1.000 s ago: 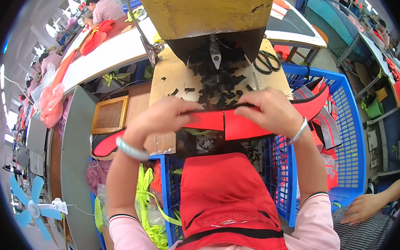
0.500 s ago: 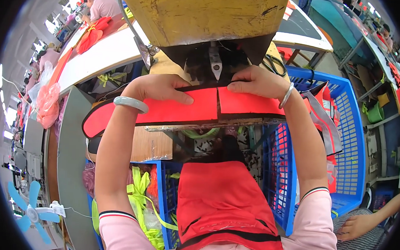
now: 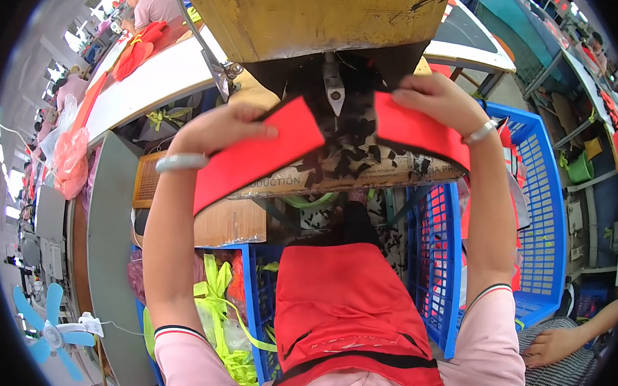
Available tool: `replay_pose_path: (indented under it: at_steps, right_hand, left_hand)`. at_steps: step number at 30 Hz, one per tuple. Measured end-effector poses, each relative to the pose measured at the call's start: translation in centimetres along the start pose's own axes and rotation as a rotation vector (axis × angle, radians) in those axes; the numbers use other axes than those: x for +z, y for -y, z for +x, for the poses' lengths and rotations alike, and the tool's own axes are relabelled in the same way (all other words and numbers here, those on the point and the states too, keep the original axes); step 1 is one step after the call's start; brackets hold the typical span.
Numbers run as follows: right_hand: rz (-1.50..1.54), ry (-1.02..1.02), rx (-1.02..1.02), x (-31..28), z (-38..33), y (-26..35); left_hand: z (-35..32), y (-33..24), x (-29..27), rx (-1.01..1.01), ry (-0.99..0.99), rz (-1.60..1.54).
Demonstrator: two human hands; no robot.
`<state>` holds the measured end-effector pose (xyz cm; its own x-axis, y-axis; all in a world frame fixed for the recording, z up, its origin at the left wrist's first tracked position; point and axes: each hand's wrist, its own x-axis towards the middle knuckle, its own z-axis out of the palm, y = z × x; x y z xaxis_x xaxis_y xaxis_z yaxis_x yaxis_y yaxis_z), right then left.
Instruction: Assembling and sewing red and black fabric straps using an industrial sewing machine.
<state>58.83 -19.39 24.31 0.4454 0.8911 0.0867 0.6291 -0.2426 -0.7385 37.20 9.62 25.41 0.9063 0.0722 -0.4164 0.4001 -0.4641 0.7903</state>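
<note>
My left hand (image 3: pixel 218 129) grips a bright red fabric strip (image 3: pixel 266 152) with black edging, its thumb on top and its fingers behind the upper edge. The strip slants down to the left, its far end behind my forearm. A second red strip (image 3: pixel 417 127) of the same kind is pinched at its upper edge by my right hand (image 3: pixel 448 106). The two cut ends face each other with a wide gap between them. Behind that gap a pointed metal machine part (image 3: pixel 335 93) hangs under a worn yellow cover (image 3: pixel 311 25). Small black scraps (image 3: pixel 349 160) lie on the cardboard-covered work surface (image 3: pixel 281 186).
On the right stands a blue plastic basket (image 3: pixel 542 212) with red and grey pieces. Yellow-green strips (image 3: pixel 216 293) fill a blue crate at lower left. A red apron (image 3: pixel 349 300) covers my lap. A co-worker's hand (image 3: pixel 549 345) rests at lower right; another person (image 3: pixel 154 7) sits far left.
The two red strips, nearly touching end to end before, have moved apart, left and right with my hands. The scraps and pointed machine part between them now show more.
</note>
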Motion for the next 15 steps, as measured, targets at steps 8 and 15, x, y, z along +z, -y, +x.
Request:
replay_pose_path:
  at_steps: [8,15]
  right_hand:
    - [0.741,-0.351,-0.024,3.9,-17.3,3.6]
    - [0.531,-1.139,-0.234,6.3,-22.2,7.1]
  left_hand:
    - [-4.9,-3.0,16.5,0.470,-0.137,-0.272]
    - [-4.3,-12.9,27.6,1.026,-0.279,-0.647]
